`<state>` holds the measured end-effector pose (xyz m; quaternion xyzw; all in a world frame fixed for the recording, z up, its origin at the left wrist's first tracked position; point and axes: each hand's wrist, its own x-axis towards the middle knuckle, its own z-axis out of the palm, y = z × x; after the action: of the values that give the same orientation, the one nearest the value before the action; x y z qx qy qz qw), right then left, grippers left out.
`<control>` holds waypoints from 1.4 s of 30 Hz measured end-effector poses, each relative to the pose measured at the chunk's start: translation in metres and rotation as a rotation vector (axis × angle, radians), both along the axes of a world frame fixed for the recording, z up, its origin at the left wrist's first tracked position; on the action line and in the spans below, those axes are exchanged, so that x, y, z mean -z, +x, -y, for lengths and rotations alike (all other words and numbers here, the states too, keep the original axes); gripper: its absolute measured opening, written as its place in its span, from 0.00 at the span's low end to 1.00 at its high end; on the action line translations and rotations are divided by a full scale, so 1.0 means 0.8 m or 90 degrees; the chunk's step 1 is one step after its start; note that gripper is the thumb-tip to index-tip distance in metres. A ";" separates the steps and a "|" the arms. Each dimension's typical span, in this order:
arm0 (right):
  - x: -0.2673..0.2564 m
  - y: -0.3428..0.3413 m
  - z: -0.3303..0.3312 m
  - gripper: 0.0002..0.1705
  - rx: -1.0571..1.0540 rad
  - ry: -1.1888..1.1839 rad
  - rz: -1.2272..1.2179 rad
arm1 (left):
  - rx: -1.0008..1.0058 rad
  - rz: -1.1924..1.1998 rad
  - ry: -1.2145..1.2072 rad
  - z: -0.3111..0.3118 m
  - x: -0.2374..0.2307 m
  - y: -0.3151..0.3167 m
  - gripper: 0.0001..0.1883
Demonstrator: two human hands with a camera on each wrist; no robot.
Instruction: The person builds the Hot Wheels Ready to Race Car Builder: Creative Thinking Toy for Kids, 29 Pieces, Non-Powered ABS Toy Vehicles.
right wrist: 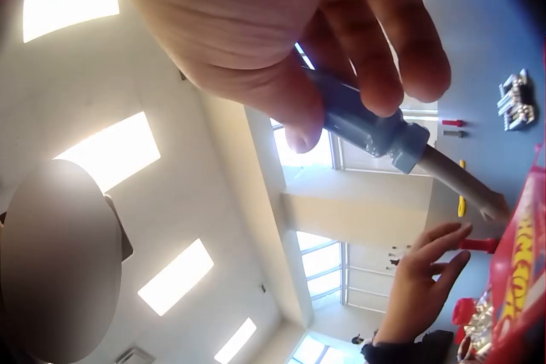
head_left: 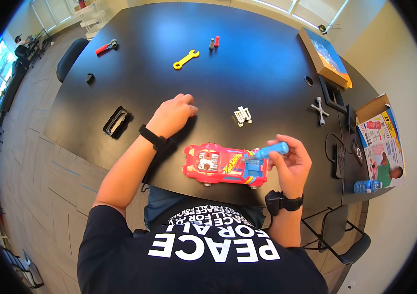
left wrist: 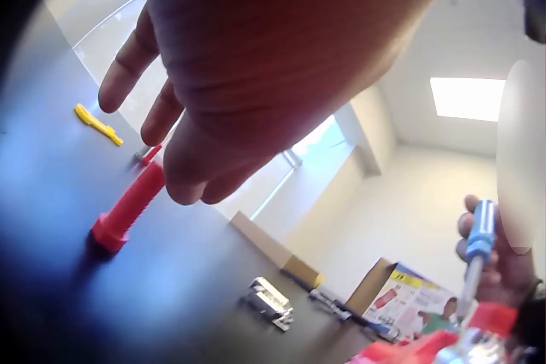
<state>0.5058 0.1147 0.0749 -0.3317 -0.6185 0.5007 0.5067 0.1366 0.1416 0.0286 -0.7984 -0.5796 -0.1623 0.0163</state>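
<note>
A red toy truck with a blue bed lies near the table's front edge. My right hand grips a blue-handled toy screwdriver, its grey shaft slanting down over the truck beside the bed. To the left and farther forward, my left hand reaches palm-down over the table. Its thumb and a finger pinch the upper end of a red toy bolt, whose wide head is down at the tabletop; the other fingers spread loosely. From the head view the hand hides this bolt. A silvery engine-like part lies ahead of the truck.
A yellow wrench, a grey bolt, another red bolt and a red-handled ratchet are far back. A black frame lies left. Rightward are a cross wrench, boxes and a water bottle.
</note>
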 end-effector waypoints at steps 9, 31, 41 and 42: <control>0.036 0.095 0.018 0.21 0.173 -0.047 -0.011 | -0.218 -0.041 -0.110 0.036 -0.010 -0.013 0.16; -0.070 -0.043 0.021 0.28 -0.120 0.194 0.084 | 0.133 0.598 -0.030 0.144 -0.006 0.078 0.17; -0.062 -0.102 0.015 0.22 -0.189 0.232 0.159 | 0.111 0.622 0.020 0.153 -0.014 0.089 0.20; -0.059 -0.106 0.014 0.20 -0.175 0.252 0.202 | 0.108 0.622 0.021 0.152 -0.012 0.090 0.20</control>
<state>0.4214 0.1033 0.1224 -0.2134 -0.8148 0.3766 0.3857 0.2084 0.0201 0.0381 -0.6732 -0.4497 -0.5274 -0.2580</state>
